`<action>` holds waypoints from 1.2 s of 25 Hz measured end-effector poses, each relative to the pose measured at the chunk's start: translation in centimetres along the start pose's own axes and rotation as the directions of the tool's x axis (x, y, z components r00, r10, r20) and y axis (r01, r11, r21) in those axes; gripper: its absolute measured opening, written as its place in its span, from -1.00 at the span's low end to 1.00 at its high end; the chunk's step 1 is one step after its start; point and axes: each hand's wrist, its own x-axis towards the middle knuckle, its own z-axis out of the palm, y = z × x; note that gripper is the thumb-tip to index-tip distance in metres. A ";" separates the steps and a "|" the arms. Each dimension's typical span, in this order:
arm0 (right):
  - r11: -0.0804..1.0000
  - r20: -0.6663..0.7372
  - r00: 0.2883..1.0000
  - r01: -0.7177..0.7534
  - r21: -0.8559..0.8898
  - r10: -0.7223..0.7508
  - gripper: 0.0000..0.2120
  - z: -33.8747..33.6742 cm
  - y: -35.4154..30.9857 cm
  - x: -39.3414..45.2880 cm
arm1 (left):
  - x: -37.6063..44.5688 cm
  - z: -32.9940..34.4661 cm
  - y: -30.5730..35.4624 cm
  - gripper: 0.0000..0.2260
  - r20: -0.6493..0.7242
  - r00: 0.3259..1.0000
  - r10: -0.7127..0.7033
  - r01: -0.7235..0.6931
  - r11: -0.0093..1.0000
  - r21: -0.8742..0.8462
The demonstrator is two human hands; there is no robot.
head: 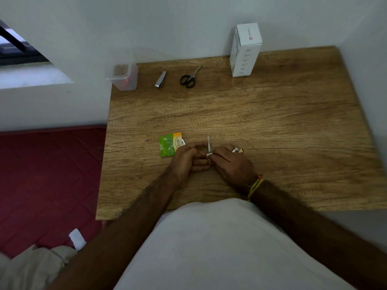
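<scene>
Both my hands meet near the front middle of the wooden table point(261, 114). My right hand point(232, 164), with rings on two fingers, pinches a thin white strip point(208, 144) that sticks up between the hands. My left hand point(188, 159) is curled, its fingers pointing toward the right hand and touching the lower end of the strip. Whether the left fingers pinch the strip is hidden. A torn green and orange sachet point(170, 146) lies flat just left of my left hand.
At the table's back stand a clear plastic container point(123, 77), a metal nail clipper point(160, 79), small black-handled scissors point(189, 78) and a tall white box point(245, 50). Walls close the back and right. A red mattress point(48, 174) lies left of the table.
</scene>
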 end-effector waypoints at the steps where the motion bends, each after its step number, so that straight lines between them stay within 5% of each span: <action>1: 1.000 0.002 1.000 0.009 -0.009 -0.009 -0.81 0.0 -0.1 -0.1 | 0.0 0.0 0.1 -0.59 -0.004 1.000 0.001 -0.001 1.000 -0.002; 12: 0.998 -0.010 0.998 0.055 0.031 -0.054 -0.84 -0.4 0.1 -0.2 | 0.4 0.5 0.2 -0.81 -0.064 0.998 0.008 -0.004 0.998 0.065; 24: 0.992 -0.043 0.994 0.107 0.066 -0.105 -0.86 -0.3 0.4 -0.2 | 0.2 1.6 0.2 -0.82 -0.154 0.986 0.062 -0.052 0.996 0.068; 28: 0.962 -0.118 0.977 -0.148 0.231 0.179 -0.89 -1.3 -0.3 0.1 | 0.1 1.6 -0.2 -0.81 -0.157 0.984 0.089 -0.078 0.994 0.072; 30: 0.851 -0.172 0.869 -0.384 0.357 0.464 -0.91 -0.9 -0.9 1.3 | -0.1 1.5 -0.4 -0.80 -0.134 0.984 0.116 -0.103 0.990 0.101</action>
